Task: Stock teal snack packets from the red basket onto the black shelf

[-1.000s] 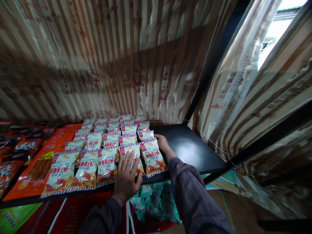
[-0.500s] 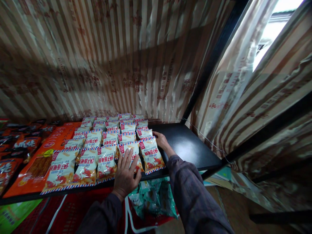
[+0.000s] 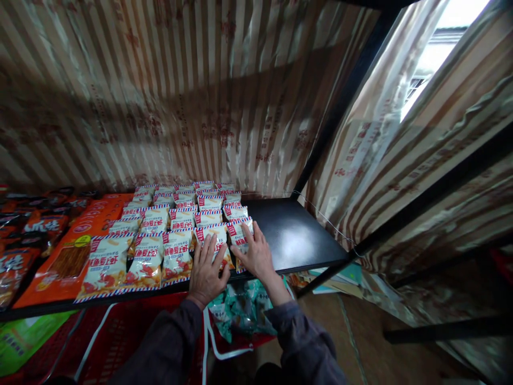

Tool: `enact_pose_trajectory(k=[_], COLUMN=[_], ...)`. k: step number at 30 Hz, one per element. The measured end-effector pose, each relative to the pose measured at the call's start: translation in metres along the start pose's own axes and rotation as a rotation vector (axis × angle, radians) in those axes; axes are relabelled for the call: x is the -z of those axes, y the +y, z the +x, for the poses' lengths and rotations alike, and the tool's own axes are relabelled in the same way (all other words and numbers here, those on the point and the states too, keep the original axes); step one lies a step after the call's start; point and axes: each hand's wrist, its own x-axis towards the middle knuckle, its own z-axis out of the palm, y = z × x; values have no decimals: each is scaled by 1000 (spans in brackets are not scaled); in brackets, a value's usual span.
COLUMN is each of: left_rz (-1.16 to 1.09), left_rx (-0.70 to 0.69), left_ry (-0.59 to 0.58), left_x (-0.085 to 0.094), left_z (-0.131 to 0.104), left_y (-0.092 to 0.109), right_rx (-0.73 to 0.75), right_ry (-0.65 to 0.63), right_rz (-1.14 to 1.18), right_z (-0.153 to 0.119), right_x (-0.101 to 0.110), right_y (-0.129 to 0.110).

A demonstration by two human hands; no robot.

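Rows of small white snack bags (image 3: pixel 178 256) with red lettering and striped edges lie on a black shelf (image 3: pixel 296 235). My left hand (image 3: pixel 207 271) rests flat, fingers stretched, on a front-row snack bag (image 3: pixel 214 235) near the row's right end. Beside it, my right hand (image 3: pixel 256 254) lies over the rightmost front snack bag (image 3: pixel 237 235), fingers spread and thumb pointing left. Both hands touch the tops of the bags, and neither is wrapped round one. Parts of these two bags are hidden under the fingers.
Orange snack packs (image 3: pixel 64 267) and dark-and-orange packs (image 3: pixel 44 227) lie to the left. Under the shelf, a red basket (image 3: pixel 160 321) holds a green pack (image 3: pixel 28 339); teal bags (image 3: pixel 240 310) lie to its right. A black post (image 3: pixel 340 107) and striped curtain (image 3: pixel 200 107) stand behind.
My right hand has moved from the right side of the end bag onto its top, with its fingers now spread. My left hand stays on its bag. The view has shifted slightly.
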Motion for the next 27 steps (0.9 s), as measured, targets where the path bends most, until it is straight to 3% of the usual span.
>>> enact_pose_trajectory(k=[10,20,27], left_rz=[-11,-7,0], left_rx=[-8,-6,-23], left_ry=[18,15,4], left_x=[1,1,-1], left_z=[0,1,0], left_y=[-1,0,-3], right_rx=[-62,-69,-53], right_ry=[177,138,190], right_rz=[102,57,-15], right_z=[2,-4,-7], right_x=[-19,-20,-17], right_y=[3,5,3])
